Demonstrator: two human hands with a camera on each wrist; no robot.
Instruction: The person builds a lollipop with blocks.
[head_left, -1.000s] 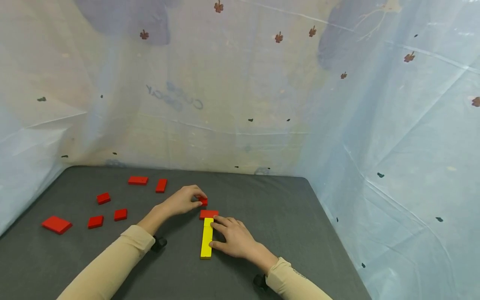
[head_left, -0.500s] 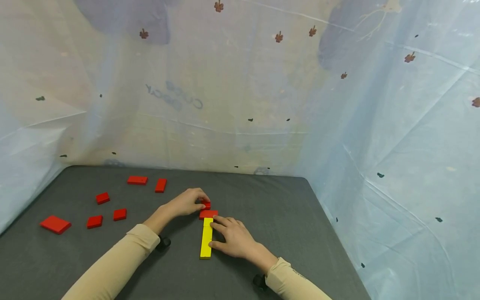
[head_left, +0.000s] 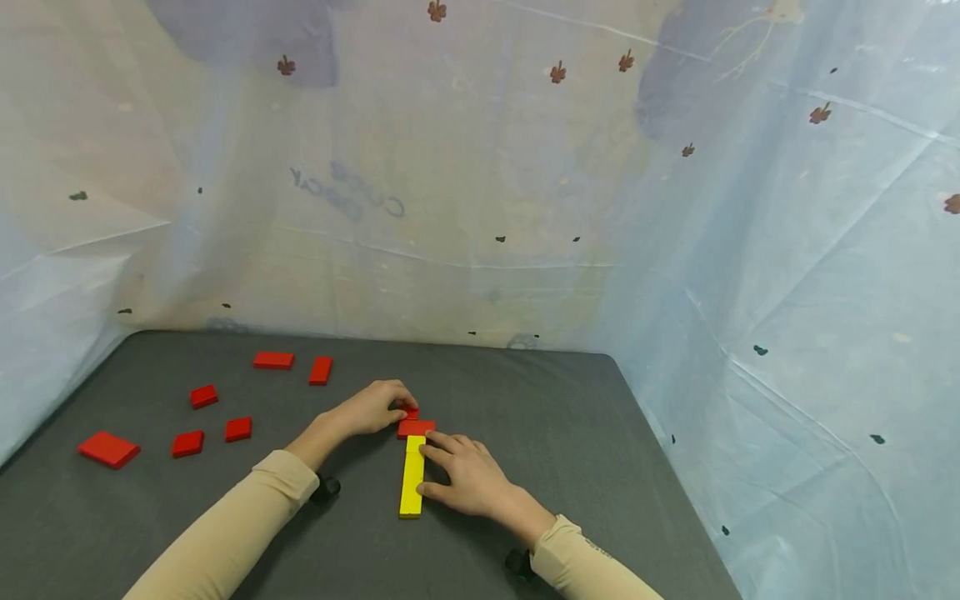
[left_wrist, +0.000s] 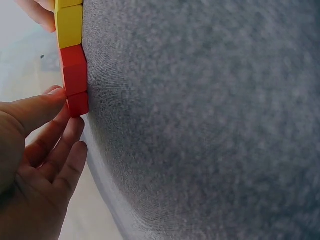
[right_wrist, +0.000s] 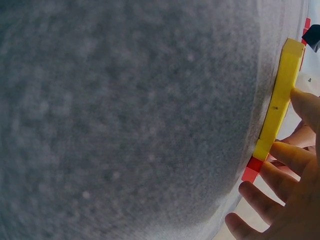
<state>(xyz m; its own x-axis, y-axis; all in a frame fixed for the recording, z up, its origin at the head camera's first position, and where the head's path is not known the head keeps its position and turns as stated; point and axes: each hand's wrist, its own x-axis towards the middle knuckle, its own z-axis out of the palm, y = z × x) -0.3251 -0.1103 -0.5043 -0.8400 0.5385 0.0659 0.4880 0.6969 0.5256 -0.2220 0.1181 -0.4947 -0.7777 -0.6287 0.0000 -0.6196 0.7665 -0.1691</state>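
Observation:
Between thumb and fingers, my left hand (head_left: 372, 407) pinches a small red block (left_wrist: 78, 105). That block touches the far side of a wider red block (head_left: 412, 429), which lies crosswise. From there a short yellow block (head_left: 416, 444) and a long yellow block (head_left: 412, 487) run toward me in a straight line. My right hand (head_left: 474, 477) rests along the right side of the row. Its thumb touches the long yellow block, and its fingertips are by the short yellow block and the wider red one. In the head view, my left fingers partly cover the small red block.
Several loose red blocks lie on the dark grey table (head_left: 585, 467) to the left, among them a large flat red block (head_left: 109, 449) and an upright-lying red block (head_left: 321, 371). A translucent plastic sheet (head_left: 480, 183) hangs behind the table and along its sides.
My left hand has brought the small red block right and slightly nearer, and it now meets the wider red block. The right hand has stayed in place.

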